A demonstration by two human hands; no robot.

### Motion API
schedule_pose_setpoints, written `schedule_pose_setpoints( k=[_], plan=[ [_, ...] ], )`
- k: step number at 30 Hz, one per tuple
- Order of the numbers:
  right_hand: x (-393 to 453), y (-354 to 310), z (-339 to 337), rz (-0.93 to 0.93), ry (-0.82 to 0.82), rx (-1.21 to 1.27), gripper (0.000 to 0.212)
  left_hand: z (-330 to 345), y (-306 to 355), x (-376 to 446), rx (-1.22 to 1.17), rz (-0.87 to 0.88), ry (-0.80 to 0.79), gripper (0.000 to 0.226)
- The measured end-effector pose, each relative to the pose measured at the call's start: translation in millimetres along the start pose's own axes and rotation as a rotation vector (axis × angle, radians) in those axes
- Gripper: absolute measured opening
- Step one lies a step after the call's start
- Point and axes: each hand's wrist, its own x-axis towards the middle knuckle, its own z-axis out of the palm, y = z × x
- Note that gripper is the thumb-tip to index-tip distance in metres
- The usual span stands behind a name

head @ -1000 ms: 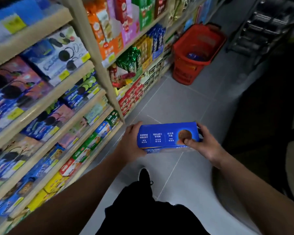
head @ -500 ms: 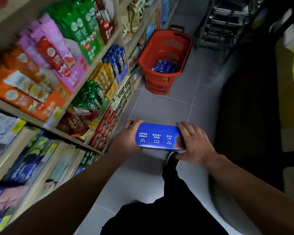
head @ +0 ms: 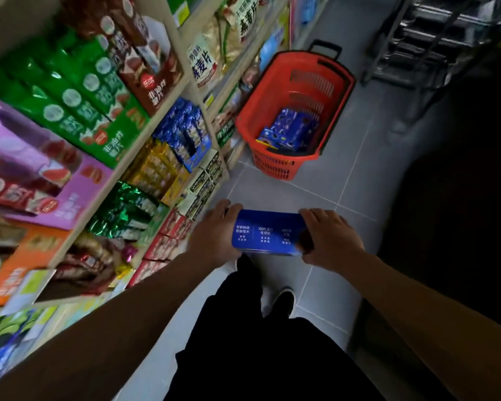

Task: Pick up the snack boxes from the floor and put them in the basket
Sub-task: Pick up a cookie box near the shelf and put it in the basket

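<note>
I hold a blue snack box point(head: 268, 232) flat in front of me at waist height, white print facing up. My left hand point(head: 214, 233) grips its left end and my right hand point(head: 330, 237) grips its right end, fingers curled over the top. Ahead on the grey tiled floor stands a red basket point(head: 340, 91) with a black handle. Blue snack boxes point(head: 289, 131) lie inside it. The basket is well beyond my hands, up the aisle.
Wooden shelves point(head: 162, 111) packed with snack bags and boxes run along my left, close to my left arm. A dark metal rack point(head: 434, 39) stands at the far right. My dark trousers and shoes point(head: 284, 299) show below the box. Open floor tiles point(head: 344, 183) lie between me and the basket.
I have walked up the aisle with the box in both hands. The basket has come nearer and now shows its contents. My grip on the box is unchanged.
</note>
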Motion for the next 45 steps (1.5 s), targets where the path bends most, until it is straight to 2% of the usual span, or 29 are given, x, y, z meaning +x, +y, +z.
schedule_pose_setpoints(
  k=[5, 10, 15, 19, 23, 27, 31, 35, 38, 42, 45],
  plan=[
    [83.4, 37.0, -33.5, 0.031, 0.014, 0.001, 0.083, -25.0, -4.7, 95.9, 0.009, 0.004, -0.052, 0.094],
    [176.2, 64.3, -87.4, 0.067, -0.033, -0.022, 0.086, -60.1, -22.0, 208.7, -0.001, 0.031, -0.11, 0.09],
    [248.1, 95.8, -133.7, 0.116, -0.028, -0.02, 0.082, -94.1, -26.8, 310.7, 0.021, 0.103, -0.121, 0.099],
    [296.3, 121.8, -152.0, 0.146, -0.016, 0.02, 0.078, -104.5, -27.0, 375.8, 0.025, 0.101, -0.138, 0.096],
    [349.3, 161.5, -167.4, 0.14, -0.072, 0.027, 0.085, -104.4, -20.8, 441.8, 0.063, 0.103, -0.166, 0.096],
    [409.1, 210.9, -178.3, 0.092, -0.105, 0.019, 0.087, -98.0, -5.9, 516.1, 0.145, 0.014, -0.226, 0.096],
    [465.5, 250.3, -182.6, 0.047, -0.125, 0.013, 0.09, -89.8, 1.1, 580.2, 0.185, -0.013, -0.214, 0.09],
    [527.3, 282.8, -169.3, 0.045, -0.14, 0.049, 0.092, -73.2, -9.3, 648.3, 0.17, -0.018, -0.211, 0.095],
    [570.5, 302.3, -145.4, 0.059, -0.174, 0.065, 0.091, -48.5, -30.5, 692.8, 0.148, 0.041, -0.247, 0.099],
    [625.8, 323.9, -98.8, 0.09, -0.209, 0.063, 0.089, -4.8, -55.6, 744.7, 0.124, 0.022, -0.324, 0.104],
    [666.1, 335.8, -62.9, 0.106, -0.233, 0.043, 0.086, 33.7, -70.4, 777.7, 0.096, 0.022, -0.323, 0.101]
  ],
)
